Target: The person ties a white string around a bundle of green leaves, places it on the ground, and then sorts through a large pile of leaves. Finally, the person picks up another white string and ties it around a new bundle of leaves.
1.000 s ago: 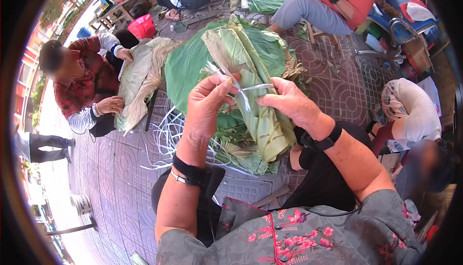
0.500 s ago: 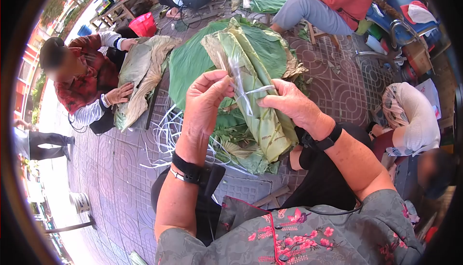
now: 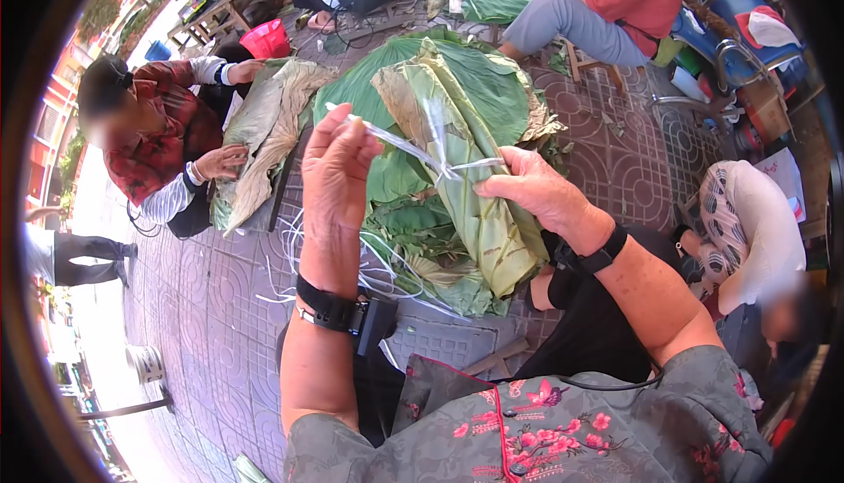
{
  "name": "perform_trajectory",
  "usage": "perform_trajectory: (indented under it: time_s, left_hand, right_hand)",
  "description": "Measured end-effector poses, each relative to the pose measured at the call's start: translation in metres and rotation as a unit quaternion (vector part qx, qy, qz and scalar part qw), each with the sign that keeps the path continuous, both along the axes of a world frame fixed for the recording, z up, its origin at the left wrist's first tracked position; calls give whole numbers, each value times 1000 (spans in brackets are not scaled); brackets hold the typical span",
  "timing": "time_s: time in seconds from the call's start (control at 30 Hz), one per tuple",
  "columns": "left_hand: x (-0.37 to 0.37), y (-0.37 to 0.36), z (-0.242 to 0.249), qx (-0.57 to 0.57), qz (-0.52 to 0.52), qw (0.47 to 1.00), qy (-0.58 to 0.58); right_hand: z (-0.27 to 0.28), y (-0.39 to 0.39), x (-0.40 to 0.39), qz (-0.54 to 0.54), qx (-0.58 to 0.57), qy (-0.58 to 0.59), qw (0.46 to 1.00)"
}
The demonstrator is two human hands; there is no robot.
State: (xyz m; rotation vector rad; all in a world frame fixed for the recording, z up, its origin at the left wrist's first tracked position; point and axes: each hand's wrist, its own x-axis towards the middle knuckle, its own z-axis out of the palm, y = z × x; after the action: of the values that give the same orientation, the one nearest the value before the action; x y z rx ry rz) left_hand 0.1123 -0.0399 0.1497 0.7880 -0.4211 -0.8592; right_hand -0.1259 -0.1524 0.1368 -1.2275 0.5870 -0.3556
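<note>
Left hand (image 3: 337, 162) pinches one white tie (image 3: 400, 142); right hand (image 3: 538, 188) grips one leaf bundle (image 3: 483, 219), tie across it.

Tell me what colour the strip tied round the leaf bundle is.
The strip is white, showing best in the head view.

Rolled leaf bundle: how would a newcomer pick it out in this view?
Mid-view, a pile of broad green leaves rises from the paving. In front of it, the right hand grips a pale green bundle while the left hand holds the end of a white strip. Unlike the spread leaves behind, the bundle is rolled lengthwise and crossed by that strip.
</note>
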Motion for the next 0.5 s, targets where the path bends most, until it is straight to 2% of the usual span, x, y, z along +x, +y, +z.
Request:
perform_trajectory:
  time_s: [0.2, 0.3, 0.37, 0.43, 0.5]
  left_hand:
    - [43, 14, 4, -11, 134, 991, 18]
    - [41, 18, 5, 21, 197, 979, -46]
    - [32, 15, -5, 62, 227, 953, -193]
    - [4, 6, -7, 126, 271, 884, -360]
    - [-29, 12, 0, 166, 209, 815, -514]
  right_hand:
    - [3, -1, -1, 18, -3, 5, 1000]
    - [6, 1, 0, 14, 7, -6, 1000]
    - [3, -2, 0, 10, 0, -17, 1000]
    - [4, -3, 2, -17, 7, -28, 999]
    - [5, -3, 3, -37, 17, -40, 998]
